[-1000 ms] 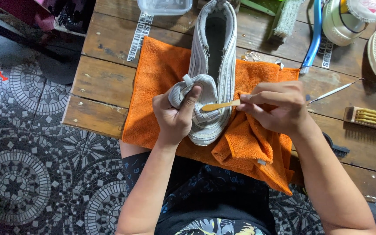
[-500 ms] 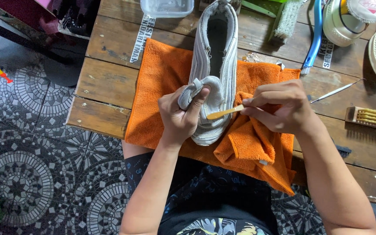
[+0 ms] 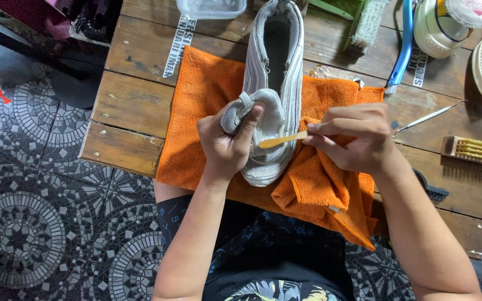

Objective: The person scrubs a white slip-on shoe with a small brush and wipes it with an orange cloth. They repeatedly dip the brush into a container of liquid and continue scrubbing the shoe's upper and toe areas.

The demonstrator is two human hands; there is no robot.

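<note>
Shifted grey shoe (image 3: pixel 274 83), tongue folded back

Weathered brown plank worktop (image 3: pixel 132 106) is pretty crowded along the back edge. There's a clear plastic tub (image 3: pixel 211 8) at the top, a white printed strap (image 3: pixel 177 45) lying flat near it, and a green-handled scrub brush with pale bristles (image 3: pixel 366 22) further right. Next to that, a blue-handled tool (image 3: pixel 404 47), then a cream and white sneaker (image 3: pixel 439 28) tipped on its side. A thin metal pick (image 3: pixel 428 117) lies just beside a wooden brush with yellowish bristles (image 3: pixel 471 149). A black brush (image 3: pixel 433 192) pokes out near the front edge. Floor is grey round-pattern mosaic tile (image 3: pixel 29 223).
</note>
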